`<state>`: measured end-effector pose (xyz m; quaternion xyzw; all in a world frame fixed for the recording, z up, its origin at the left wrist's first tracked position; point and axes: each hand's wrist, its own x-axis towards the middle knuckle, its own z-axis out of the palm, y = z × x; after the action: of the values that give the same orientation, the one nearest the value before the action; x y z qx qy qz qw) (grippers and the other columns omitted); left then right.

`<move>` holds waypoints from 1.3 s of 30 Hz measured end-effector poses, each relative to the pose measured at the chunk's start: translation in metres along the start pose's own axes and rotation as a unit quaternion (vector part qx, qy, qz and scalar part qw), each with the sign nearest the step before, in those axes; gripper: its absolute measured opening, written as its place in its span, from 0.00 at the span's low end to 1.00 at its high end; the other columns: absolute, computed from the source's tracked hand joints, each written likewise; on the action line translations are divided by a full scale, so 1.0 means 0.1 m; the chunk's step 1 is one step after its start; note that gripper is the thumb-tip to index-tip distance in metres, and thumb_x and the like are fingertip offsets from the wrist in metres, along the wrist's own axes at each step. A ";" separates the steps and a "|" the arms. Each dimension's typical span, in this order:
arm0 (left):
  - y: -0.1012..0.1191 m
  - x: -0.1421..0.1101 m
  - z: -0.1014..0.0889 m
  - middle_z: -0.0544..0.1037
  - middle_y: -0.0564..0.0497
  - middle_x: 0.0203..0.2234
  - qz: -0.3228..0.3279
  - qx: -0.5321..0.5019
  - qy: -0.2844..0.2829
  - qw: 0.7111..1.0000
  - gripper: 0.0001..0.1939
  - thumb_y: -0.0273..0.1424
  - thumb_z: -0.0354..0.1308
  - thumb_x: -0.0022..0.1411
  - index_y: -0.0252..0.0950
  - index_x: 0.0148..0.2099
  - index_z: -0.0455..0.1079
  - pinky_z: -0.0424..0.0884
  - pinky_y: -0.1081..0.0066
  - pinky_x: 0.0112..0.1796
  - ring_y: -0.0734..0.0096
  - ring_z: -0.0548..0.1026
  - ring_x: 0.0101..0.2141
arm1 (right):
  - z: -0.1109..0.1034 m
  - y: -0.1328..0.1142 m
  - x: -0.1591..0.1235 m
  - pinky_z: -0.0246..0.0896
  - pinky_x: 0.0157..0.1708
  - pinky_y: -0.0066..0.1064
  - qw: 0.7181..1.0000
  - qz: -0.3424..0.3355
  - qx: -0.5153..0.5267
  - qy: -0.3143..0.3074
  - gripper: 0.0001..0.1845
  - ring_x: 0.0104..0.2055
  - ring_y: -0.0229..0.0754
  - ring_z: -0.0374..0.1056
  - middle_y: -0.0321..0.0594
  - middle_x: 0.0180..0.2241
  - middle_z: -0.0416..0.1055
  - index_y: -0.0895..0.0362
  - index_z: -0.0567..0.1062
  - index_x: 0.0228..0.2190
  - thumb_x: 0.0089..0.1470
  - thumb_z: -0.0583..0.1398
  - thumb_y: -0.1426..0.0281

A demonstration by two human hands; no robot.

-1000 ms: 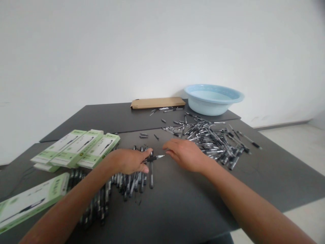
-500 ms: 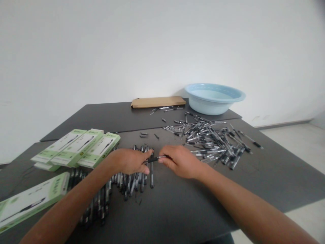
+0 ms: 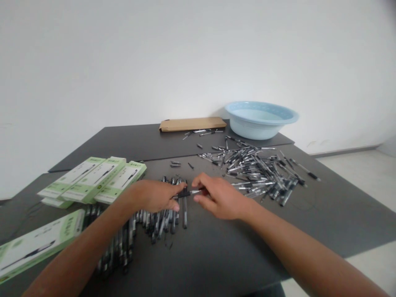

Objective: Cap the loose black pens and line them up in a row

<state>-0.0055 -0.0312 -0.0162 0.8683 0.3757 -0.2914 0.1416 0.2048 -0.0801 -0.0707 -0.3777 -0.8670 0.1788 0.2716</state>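
Note:
My left hand (image 3: 157, 195) is closed on a pen (image 3: 185, 194) with a black grip, its pale tip pointing right. My right hand (image 3: 219, 197) is around that tip, thumb and index finger parted; whether another finger touches the pen is hard to see. Beneath and in front of my left hand lies a row of black-and-clear pens (image 3: 163, 225), partly covered by the hand. More pens (image 3: 125, 247) lie below my left forearm.
A loose heap of pens (image 3: 250, 165) spreads at the right. Green-and-white pen boxes (image 3: 93, 177) lie at the left, another box (image 3: 40, 243) nearer. Behind are a flat cardboard piece (image 3: 193, 123), a light-blue basin (image 3: 258, 126) and small black pieces (image 3: 175, 163).
My right thumb and index finger have parted from their pinch at the pen's tip. My left hand, still holding the pen, has shifted slightly left.

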 end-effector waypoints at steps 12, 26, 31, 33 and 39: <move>-0.06 -0.03 -0.02 0.71 0.33 0.53 0.002 -0.004 -0.002 1.000 0.35 0.41 0.48 0.66 0.31 0.69 0.44 0.67 0.64 0.44 0.51 0.72 0.49 | -0.15 0.06 0.04 0.59 0.44 0.30 0.995 -0.038 0.088 0.000 0.14 0.43 0.39 0.67 0.40 0.41 0.72 0.56 0.70 0.45 0.60 0.52 0.77; 0.03 -0.03 -0.08 0.72 0.35 0.52 -0.008 0.012 -0.036 0.999 0.36 0.41 0.48 0.65 0.33 0.69 0.42 0.67 0.65 0.43 0.53 0.73 0.48 | -0.18 0.00 0.00 0.58 0.37 0.28 0.996 -0.016 0.071 -0.042 0.18 0.37 0.39 0.68 0.37 0.35 0.73 0.55 0.61 0.50 0.59 0.55 0.75; 0.03 -0.02 -0.08 0.72 0.34 0.52 0.000 0.008 -0.036 0.999 0.36 0.41 0.49 0.65 0.34 0.69 0.42 0.68 0.64 0.42 0.51 0.73 0.47 | -0.14 -0.01 0.00 0.59 0.38 0.30 0.996 -0.019 0.069 -0.049 0.17 0.39 0.40 0.69 0.39 0.37 0.73 0.55 0.61 0.50 0.59 0.54 0.76; 0.02 -0.03 -0.07 0.72 0.35 0.52 -0.001 0.004 -0.031 1.000 0.36 0.42 0.49 0.65 0.34 0.69 0.43 0.68 0.64 0.42 0.50 0.73 0.48 | -0.16 -0.01 -0.01 0.59 0.38 0.29 0.996 -0.023 0.073 -0.045 0.16 0.40 0.40 0.69 0.39 0.38 0.73 0.55 0.62 0.48 0.59 0.54 0.76; 0.00 -0.03 -0.06 0.71 0.35 0.53 -0.001 0.001 -0.027 1.000 0.34 0.41 0.48 0.65 0.34 0.68 0.46 0.67 0.63 0.44 0.51 0.72 0.49 | -0.24 0.01 -0.02 0.58 0.38 0.29 0.998 -0.021 0.054 -0.028 0.11 0.38 0.39 0.68 0.40 0.38 0.73 0.55 0.65 0.44 0.58 0.55 0.75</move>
<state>-0.0048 -0.0299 -0.0098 0.8597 0.3727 -0.3152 0.1502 0.2207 -0.0790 -0.0531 -0.3387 -0.8710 0.2304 0.2713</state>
